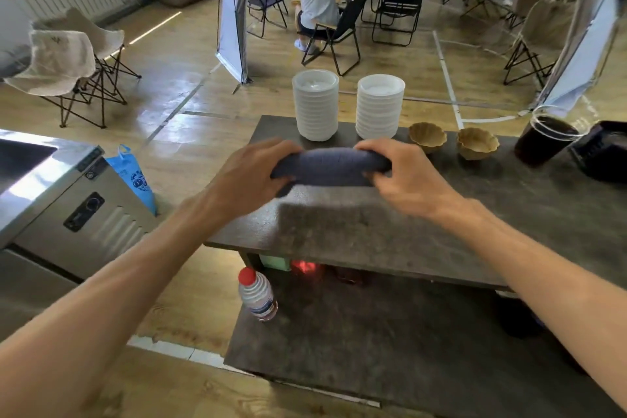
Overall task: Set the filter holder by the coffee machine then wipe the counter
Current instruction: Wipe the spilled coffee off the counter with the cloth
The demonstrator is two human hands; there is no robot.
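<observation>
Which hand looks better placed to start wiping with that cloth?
Probably the right hand. Both hands grip the cloth, but most of the bare counter stretches to the right; the left hand sits near its left edge.

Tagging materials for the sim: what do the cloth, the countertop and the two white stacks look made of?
Cloth: dark grey-blue fabric, soft and matte, bunched into a roll between the left hand and right hand; likely terry or microfibre. Countertop: dark mottled slab, slight sheen; stone or laminate, can't tell. White stacks: thin nested bowls or lids, semi-gloss; probably disposable plastic.
</observation>
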